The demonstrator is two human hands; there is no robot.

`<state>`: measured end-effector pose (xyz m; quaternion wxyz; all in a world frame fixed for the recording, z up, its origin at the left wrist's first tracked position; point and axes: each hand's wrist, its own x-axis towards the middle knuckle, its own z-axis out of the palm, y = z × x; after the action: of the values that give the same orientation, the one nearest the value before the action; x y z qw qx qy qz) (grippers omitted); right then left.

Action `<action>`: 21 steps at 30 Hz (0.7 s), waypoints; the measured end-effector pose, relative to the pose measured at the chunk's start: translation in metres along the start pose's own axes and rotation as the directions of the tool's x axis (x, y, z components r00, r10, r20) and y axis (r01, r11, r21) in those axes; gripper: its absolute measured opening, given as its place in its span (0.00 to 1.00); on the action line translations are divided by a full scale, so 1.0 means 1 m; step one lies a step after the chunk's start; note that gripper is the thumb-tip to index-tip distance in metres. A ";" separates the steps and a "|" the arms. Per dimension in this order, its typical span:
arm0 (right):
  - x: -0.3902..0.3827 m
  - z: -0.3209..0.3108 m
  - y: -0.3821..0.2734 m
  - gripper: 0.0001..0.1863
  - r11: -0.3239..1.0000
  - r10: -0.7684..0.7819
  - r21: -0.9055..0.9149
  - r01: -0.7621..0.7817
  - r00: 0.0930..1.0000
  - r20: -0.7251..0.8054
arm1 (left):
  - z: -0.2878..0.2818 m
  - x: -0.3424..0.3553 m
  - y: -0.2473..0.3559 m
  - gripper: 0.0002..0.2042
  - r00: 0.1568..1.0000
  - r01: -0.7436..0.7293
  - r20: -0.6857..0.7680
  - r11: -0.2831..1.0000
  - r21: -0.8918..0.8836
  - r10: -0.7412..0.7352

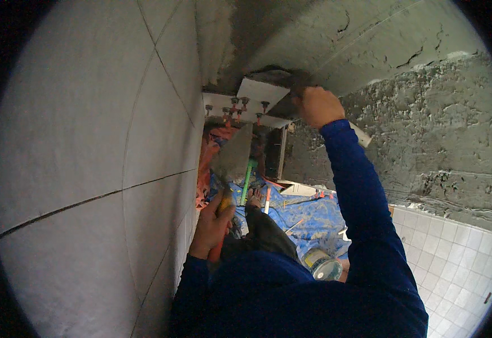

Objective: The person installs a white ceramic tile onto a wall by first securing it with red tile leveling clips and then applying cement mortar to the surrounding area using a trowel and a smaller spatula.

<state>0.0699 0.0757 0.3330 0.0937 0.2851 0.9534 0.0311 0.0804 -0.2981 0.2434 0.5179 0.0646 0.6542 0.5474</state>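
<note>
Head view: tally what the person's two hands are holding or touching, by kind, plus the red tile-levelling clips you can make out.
Trowel, gripped in the left hand: 1
Small white tile, at the right hand: 1
Red levelling clips along the tile edge: about 6, small and blurred
Total: about 8

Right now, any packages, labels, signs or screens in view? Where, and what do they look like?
Round can: on the blue sheet on the floor, beside the right arm; cylinder with a pale lid and a yellowish band around its side.
No signs or screens visible.
</note>
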 end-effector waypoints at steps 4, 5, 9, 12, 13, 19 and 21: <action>-0.004 -0.011 -0.003 0.19 0.999 0.029 0.017 -0.030 0.998 0.058 | -0.002 0.002 0.001 0.27 1.000 -0.001 0.011 0.999 0.037 0.001; -0.010 -0.015 -0.001 0.20 0.998 0.056 0.016 -0.057 0.995 0.078 | -0.002 0.001 0.001 0.27 1.000 0.009 0.006 0.998 0.054 -0.009; -0.066 -0.008 0.014 0.20 0.976 0.094 0.206 -0.065 0.986 -0.137 | -0.001 0.001 0.007 0.27 1.000 -0.017 0.012 0.996 -0.090 0.018; -0.121 0.034 0.011 0.18 0.871 0.118 0.488 0.052 0.943 -0.310 | 0.000 -0.002 0.017 0.26 1.000 0.013 0.020 0.968 -0.252 -0.008; -0.137 0.055 0.004 0.18 0.821 0.121 0.560 0.110 0.925 -0.359 | -0.002 -0.003 0.022 0.25 0.998 0.021 0.056 0.951 -0.309 -0.004; -0.209 0.176 -0.047 0.22 0.654 0.139 0.741 0.149 0.940 -0.312 | 0.000 -0.009 0.041 0.21 0.982 0.096 0.191 0.863 -0.495 0.001; -0.224 0.199 -0.048 0.22 0.633 0.193 0.767 0.101 0.939 -0.283 | -0.002 -0.012 0.041 0.20 0.959 0.167 0.282 0.834 -0.525 -0.015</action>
<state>0.2673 -0.0865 0.1683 -0.2037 0.3122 0.8679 -0.3284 0.0649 -0.2910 0.2822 0.6236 -0.0436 0.3985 0.6711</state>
